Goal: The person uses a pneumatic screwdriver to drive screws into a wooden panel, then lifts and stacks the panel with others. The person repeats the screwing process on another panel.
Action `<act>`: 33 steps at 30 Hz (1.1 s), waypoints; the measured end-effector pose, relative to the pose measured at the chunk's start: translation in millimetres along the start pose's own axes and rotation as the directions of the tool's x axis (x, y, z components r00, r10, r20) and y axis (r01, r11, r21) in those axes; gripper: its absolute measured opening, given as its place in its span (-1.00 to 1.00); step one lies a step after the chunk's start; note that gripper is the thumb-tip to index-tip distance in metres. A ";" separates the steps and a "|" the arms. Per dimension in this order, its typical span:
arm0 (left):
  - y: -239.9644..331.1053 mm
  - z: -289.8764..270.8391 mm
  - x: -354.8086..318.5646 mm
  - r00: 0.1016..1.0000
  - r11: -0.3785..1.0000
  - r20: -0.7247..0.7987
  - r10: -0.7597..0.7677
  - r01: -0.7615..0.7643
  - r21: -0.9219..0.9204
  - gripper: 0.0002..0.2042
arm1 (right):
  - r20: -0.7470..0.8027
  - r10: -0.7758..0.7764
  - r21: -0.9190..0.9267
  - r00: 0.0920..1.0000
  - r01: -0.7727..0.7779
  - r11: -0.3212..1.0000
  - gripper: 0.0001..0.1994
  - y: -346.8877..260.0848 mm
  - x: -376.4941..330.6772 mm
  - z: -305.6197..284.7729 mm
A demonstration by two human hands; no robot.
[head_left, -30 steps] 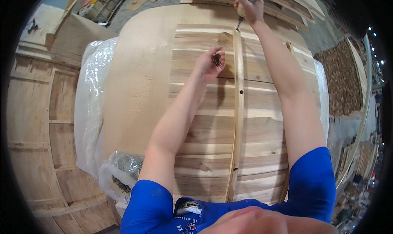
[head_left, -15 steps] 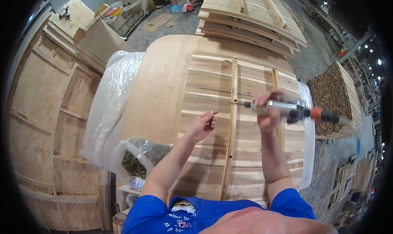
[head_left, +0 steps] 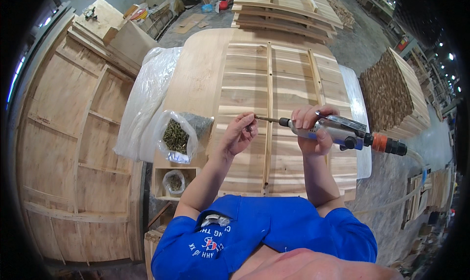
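My right hand (head_left: 311,128) is wrapped round a silver air screwdriver (head_left: 340,135) that lies level, its long bit (head_left: 268,119) pointing left. At the bit's tip, the thumb and forefinger of my left hand (head_left: 239,134) are pinched together. Small dark pieces that look like screws show among those fingers, partly hidden. Below both hands lies a slatted wooden panel (head_left: 242,96). Two narrow battens run along it, the left batten (head_left: 268,155) passing under the bit and the right batten (head_left: 314,67) beyond my right hand.
Left of my left forearm sits a clear bag of brass-coloured screws (head_left: 175,137). A smaller bag (head_left: 174,183) lies in a wooden box (head_left: 157,184). Stacked panels (head_left: 286,18) stand at the far side. A hose (head_left: 416,156) trails right from the screwdriver. Plastic-wrapped material (head_left: 147,104) lies left.
My hands have come together, so the screwdriver's bit now meets the left fingertips. The screwdriver has turned slightly. The whole view has shifted, bringing the screw bags into fuller sight.
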State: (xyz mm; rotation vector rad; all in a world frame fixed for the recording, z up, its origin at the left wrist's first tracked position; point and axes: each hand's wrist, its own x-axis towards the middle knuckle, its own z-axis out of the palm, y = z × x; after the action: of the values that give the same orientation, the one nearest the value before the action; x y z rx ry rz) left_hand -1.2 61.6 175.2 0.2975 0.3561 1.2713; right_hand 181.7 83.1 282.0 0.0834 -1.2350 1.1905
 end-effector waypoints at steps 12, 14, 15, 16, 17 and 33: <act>-13.4 54.0 -70.3 0.995 0.995 0.045 0.088 -0.090 0.050 -0.90 | 0.050 -0.146 0.096 0.988 0.140 0.985 -0.57 -66.4 -31.2 42.2; -12.8 56.9 -80.1 0.990 0.986 0.060 0.126 -0.132 0.106 -0.89 | 0.055 -0.165 0.115 0.985 0.158 0.981 -0.58 -68.1 -35.6 48.9; -13.3 55.8 -84.6 0.992 0.989 0.046 0.119 -0.122 0.084 -0.84 | 0.054 -0.177 0.124 0.983 0.169 0.978 -0.58 -68.2 -36.7 53.8; -16.0 54.6 -90.3 0.994 0.995 0.058 0.092 -0.094 0.040 -0.82 | 0.054 -0.189 0.132 0.980 0.180 0.975 -0.58 -67.3 -38.3 57.7; -18.9 53.4 -95.5 0.995 0.998 0.071 0.066 -0.066 -0.004 -0.80 | 0.054 -0.196 0.141 0.979 0.187 0.972 -0.58 -65.6 -40.9 60.3; 32.3 -149.3 -272.3 0.565 0.121 -0.385 0.730 0.447 0.886 -0.83 | 0.059 -0.417 -0.087 0.907 0.421 0.903 -0.56 -105.4 -23.7 35.4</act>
State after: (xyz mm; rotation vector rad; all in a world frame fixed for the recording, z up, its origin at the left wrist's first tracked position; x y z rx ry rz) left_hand -161.0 -188.6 78.7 0.9481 2.2473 1.0949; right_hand 237.8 -1.1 333.7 0.2874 -1.2313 0.7544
